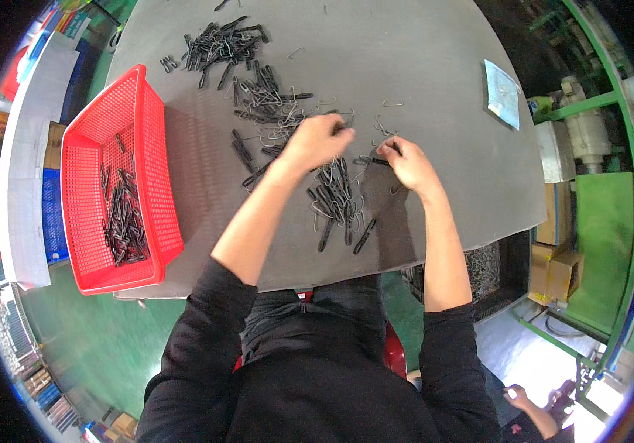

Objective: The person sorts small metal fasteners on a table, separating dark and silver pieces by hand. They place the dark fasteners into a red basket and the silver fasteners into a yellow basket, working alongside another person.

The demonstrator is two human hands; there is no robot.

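On the grey table [420, 88], we are pinching one black clip [377, 161] in both hands [317, 140] [409, 164]; one red basket [91, 214] sitting at nine o'clock.

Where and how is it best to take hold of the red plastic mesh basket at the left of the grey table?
Probably grip the red plastic mesh basket by its thick top rim on the near short side, coming from above: the walls flare outward, and dark clip pieces fill the bottom.
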